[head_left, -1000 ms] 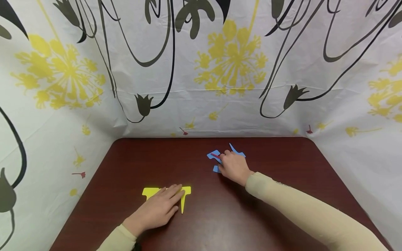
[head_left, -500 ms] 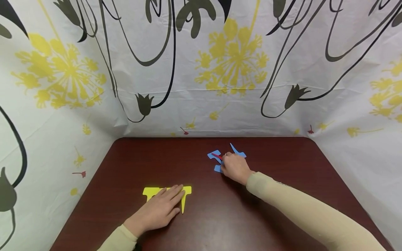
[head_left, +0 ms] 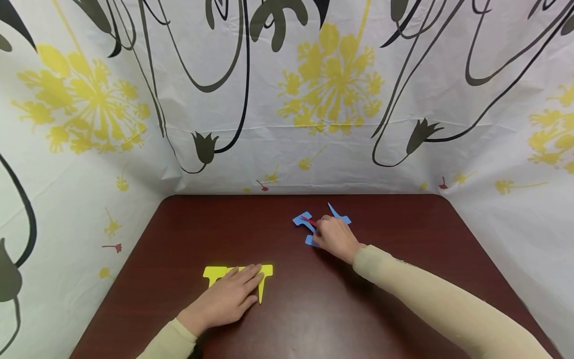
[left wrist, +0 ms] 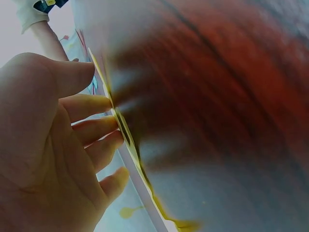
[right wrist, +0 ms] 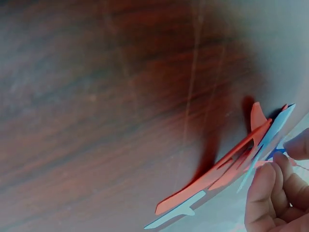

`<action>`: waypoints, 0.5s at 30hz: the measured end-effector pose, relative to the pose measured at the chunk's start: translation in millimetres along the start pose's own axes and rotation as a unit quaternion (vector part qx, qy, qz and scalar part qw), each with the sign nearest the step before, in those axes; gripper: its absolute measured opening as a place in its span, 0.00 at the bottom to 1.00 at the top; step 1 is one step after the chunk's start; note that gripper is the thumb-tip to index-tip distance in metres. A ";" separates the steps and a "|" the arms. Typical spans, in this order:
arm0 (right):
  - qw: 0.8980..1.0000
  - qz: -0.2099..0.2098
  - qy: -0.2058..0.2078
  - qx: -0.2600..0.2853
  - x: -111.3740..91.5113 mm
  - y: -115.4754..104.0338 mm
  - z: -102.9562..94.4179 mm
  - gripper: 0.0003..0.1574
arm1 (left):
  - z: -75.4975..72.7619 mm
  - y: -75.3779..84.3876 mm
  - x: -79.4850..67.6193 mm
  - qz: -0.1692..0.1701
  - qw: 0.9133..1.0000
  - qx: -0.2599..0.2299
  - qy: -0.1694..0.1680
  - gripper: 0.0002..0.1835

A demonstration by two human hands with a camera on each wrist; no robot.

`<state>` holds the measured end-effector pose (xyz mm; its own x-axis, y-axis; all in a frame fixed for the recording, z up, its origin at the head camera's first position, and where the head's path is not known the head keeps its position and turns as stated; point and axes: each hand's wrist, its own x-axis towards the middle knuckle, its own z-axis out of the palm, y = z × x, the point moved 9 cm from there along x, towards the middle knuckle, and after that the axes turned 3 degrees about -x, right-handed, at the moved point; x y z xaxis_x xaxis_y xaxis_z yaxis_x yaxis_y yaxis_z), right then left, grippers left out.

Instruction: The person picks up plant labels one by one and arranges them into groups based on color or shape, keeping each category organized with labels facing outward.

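Yellow T-shaped plant labels (head_left: 265,271) lie in a row on the table, partly covered by my left hand (head_left: 228,299). Its fingers are straight and rest on them; in the left wrist view the fingertips touch the yellow labels' edge (left wrist: 137,164). Farther back, my right hand (head_left: 337,239) has curled fingers at a red plant label (head_left: 308,220), whose end sticks out to the left. Blue plant labels (head_left: 312,240) lie around that hand. Several overlapping red labels (right wrist: 212,181) and a pale blue label (right wrist: 181,210) show beside the right fingers in its wrist view.
The dark reddish-brown table (head_left: 287,329) has rounded far corners. A white sheet (head_left: 251,174) printed with yellow and dark flowers hangs behind it and along both sides.
The blue label at the left of my right hand has shifted slightly left, together with the red label's end. My right hand has moved only a little. The left hand stays on the yellow labels.
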<state>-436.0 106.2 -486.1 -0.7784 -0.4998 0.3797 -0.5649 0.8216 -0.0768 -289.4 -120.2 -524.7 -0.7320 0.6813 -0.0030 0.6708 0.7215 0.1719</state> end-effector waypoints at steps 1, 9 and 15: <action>1.000 -0.003 0.005 0.001 0.2 -0.8 -1.5 0.21 | -0.2 -0.1 0.2 0.000 1.000 0.000 0.000 0.29; 0.998 -0.049 0.048 0.001 2.2 -12.1 -11.0 0.13 | -0.7 0.0 -0.3 0.002 1.000 0.003 0.003 0.29; 0.988 -0.120 0.100 -0.012 0.1 -27.7 -22.0 0.10 | -0.7 -0.5 0.5 0.000 1.000 -0.003 -0.002 0.29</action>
<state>-414.4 89.4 -463.6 -0.5521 -0.6183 0.5594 -0.7179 0.6937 0.0583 -290.2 -120.2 -524.1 -0.7317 0.6816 -0.0073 0.6698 0.7210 0.1777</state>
